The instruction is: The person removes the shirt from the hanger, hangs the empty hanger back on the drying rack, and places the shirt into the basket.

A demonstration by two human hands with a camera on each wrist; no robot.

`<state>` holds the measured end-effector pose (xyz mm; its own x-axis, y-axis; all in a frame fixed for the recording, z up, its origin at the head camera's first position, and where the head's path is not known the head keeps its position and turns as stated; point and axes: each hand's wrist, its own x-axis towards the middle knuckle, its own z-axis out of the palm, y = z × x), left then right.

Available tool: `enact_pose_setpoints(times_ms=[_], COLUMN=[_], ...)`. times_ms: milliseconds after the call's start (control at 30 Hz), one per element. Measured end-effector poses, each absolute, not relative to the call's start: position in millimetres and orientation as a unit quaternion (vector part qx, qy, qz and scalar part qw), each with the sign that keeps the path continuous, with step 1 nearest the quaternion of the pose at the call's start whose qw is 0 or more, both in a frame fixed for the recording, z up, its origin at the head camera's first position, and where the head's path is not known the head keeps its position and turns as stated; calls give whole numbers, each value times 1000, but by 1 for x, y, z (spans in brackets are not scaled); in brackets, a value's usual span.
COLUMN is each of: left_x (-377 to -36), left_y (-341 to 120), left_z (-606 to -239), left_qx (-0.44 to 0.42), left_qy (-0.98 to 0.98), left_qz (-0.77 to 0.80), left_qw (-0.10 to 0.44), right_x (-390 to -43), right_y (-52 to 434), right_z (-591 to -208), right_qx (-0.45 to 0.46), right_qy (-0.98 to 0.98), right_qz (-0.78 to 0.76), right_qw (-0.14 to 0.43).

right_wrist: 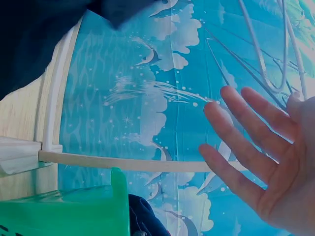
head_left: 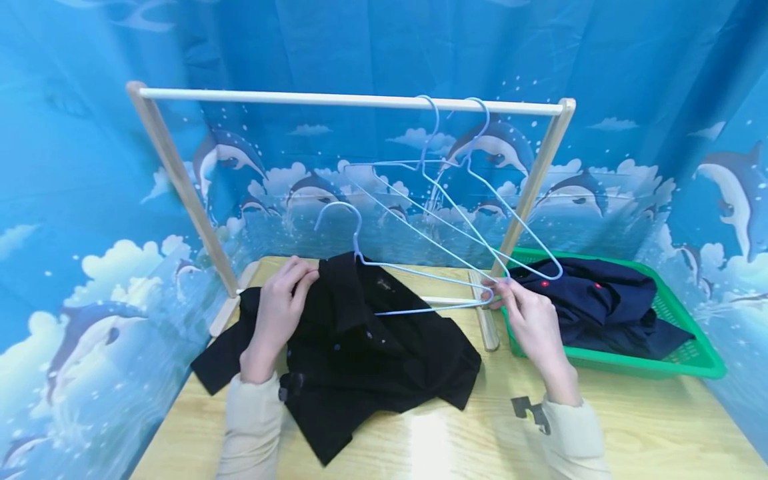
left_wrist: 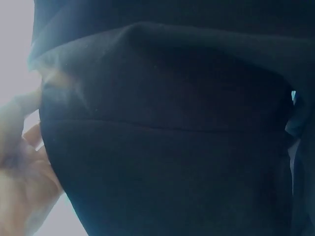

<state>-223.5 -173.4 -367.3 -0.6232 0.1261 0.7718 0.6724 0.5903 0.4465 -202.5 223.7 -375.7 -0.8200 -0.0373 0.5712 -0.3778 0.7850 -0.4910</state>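
holding black shirt (head_left: 360,340) collar with left hand (head_left: 279,303).

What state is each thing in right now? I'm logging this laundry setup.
Black shirt: crumpled on the table, hanger partly inside its collar.
Light blue hanger: lying on the shirt.
Left hand: pinches the collar.
Right hand: holds the hanger's end.
Two hangers: hooked on the rail, bare.
Green basket: holds dark navy clothes.

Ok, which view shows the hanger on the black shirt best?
The head view: the whole hanger shows, tucked into the black shirt, right hand pinching its end. The left wrist view shows only shirt cloth; in the right wrist view it cannot be picked out.
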Motion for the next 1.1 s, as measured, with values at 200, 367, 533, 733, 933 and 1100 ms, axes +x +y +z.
enact_pose_setpoints(times_ms=[200,367,533,733,933,1100], left_x=[-223,-222,-222,-224,-225,-226], left_y=[-178,-178,-173,-163,-163,-166], left_z=[-368,-367,-369,-373,-374,-374], left_qx=[-235,-233,-237,-261,-254,-248], left_qy=[-834,-841,-848,-844,-849,-850], left_qz=[-363,-352,-351,-356,-366,-371], left_qw=[344,339,319,303,284,281], right_x=[-200,-202,-204,-204,-201,-195], right_y=[219,209,192,172,157,149], right_z=[-377,-381,-390,-400,-402,-398], right_qx=[117,167,248,326,351,342], right_qy=[-925,-925,-891,-825,-779,-767], right_qz=[308,284,252,242,184,151], right_qw=[188,189,284,394,485,522])
